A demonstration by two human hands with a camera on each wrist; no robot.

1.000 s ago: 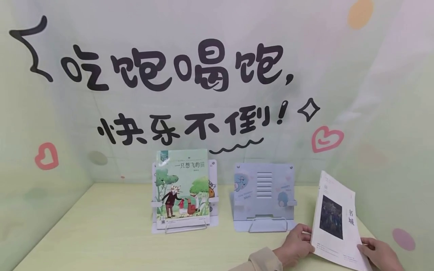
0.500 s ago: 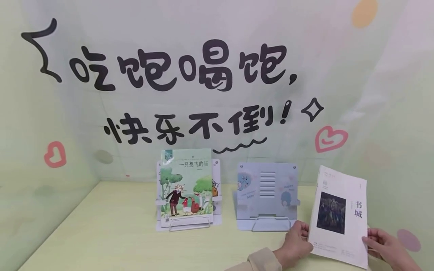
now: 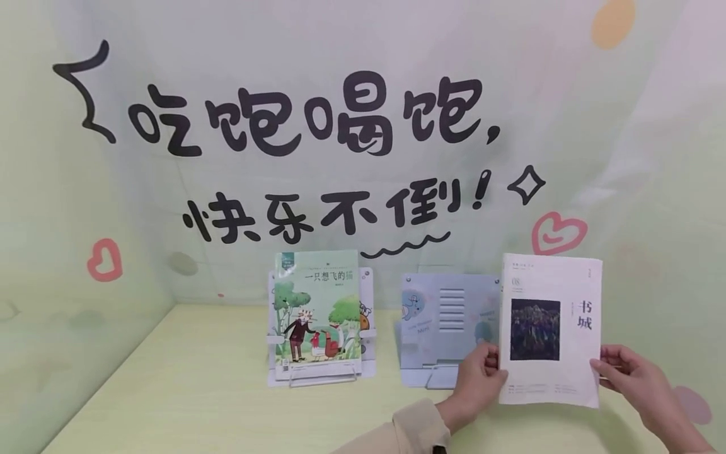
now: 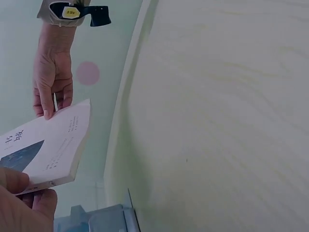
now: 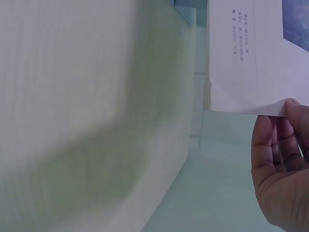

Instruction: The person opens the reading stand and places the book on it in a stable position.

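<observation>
A white paperback book (image 3: 573, 372) with a dark picture on its cover is held upright between both hands, front toward the head camera. My left hand (image 3: 475, 381) pinches its left edge low down, thumb on the cover. On the opposite edge my right hand (image 3: 638, 384) pinches it, thumb in front and fingers behind, as the right wrist view also shows. Just behind and left of the book stands a blue book stand (image 3: 422, 343), its right side hidden by book and hand. In the left wrist view, the book (image 4: 58, 145) is above the tabletop.
A second, white book stand (image 3: 368, 366) carries a green picture book (image 3: 317, 315) with a cat on its cover. Both stands are on the pale wooden table (image 3: 227, 403). A printed curtain (image 3: 317, 38) with large black lettering hangs behind and at the sides.
Both hands have raised the white book, straightened it from a tilt and brought it leftward, so that it now overlaps the blue stand's right side. The head view has shifted slightly.
</observation>
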